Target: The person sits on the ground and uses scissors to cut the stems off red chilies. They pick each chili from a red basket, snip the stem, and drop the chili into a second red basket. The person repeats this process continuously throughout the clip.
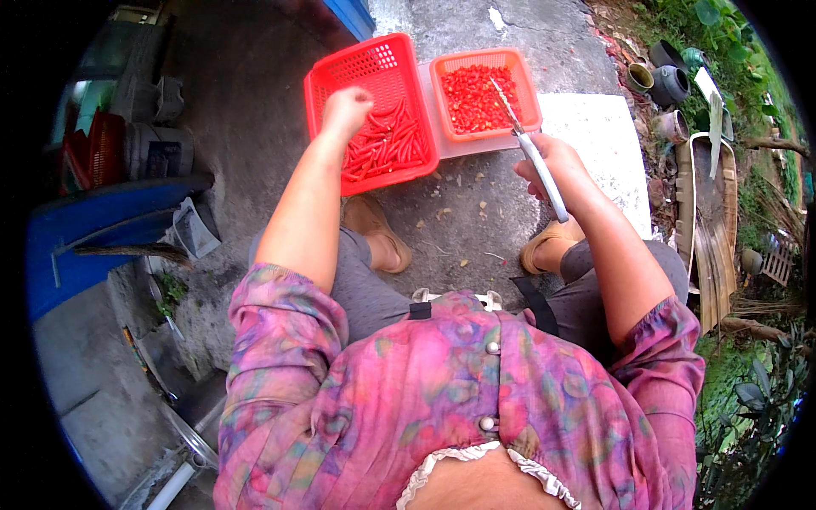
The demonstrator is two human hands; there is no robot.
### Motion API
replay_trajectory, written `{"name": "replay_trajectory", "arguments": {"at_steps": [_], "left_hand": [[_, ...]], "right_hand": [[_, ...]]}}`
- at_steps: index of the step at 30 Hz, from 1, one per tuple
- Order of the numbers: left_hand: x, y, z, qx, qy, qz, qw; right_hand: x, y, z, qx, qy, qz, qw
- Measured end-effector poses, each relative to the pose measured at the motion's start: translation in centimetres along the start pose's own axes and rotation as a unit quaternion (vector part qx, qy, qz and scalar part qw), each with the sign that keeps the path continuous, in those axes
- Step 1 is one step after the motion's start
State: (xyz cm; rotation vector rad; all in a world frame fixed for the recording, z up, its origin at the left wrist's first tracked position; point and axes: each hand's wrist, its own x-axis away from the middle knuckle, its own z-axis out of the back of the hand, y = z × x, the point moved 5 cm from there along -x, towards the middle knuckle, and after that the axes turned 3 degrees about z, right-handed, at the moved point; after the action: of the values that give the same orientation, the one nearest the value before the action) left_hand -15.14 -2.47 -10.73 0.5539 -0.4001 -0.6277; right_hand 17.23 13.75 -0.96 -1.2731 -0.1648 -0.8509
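My left hand (345,112) hovers over the left part of a red plastic basket (429,115), its fingers pinched together; whatever they may hold is too small to make out. Whole red chilies (389,144) lie heaped in the near half of that basket. In my right hand (565,170) is a pair of scissors (541,174) with pale handles, the blades pointing up and left. Their tips reach over a smaller orange basket (530,89), which holds chopped red chilies (480,98). From this view the blades look close together.
The orange basket stands on a whitish board or low stand (480,146). Right of it lies a white panel (595,153). My sandalled feet rest on concrete ground (459,229) with scattered bits. Pots (671,85) and plants line the right side; a blue surface (102,225) is at left.
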Motion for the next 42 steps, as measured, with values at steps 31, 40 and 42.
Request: {"name": "replay_trajectory", "arguments": {"at_steps": [31,40,42], "left_hand": [[2.1,-0.6,-0.9,-0.212,-0.036,0.016,0.976],[2.8,0.1,-3.6,-0.29,-0.103,-0.009,0.951],[2.6,0.0,-3.9,-0.288,-0.1,-0.022,0.952]], "right_hand": [[0.5,-1.3,0.0,0.066,-0.01,0.059,0.996],[0.7,-1.3,0.2,0.107,-0.017,0.064,0.992],[0.8,-1.5,0.3,0.112,-0.012,0.073,0.991]]}}
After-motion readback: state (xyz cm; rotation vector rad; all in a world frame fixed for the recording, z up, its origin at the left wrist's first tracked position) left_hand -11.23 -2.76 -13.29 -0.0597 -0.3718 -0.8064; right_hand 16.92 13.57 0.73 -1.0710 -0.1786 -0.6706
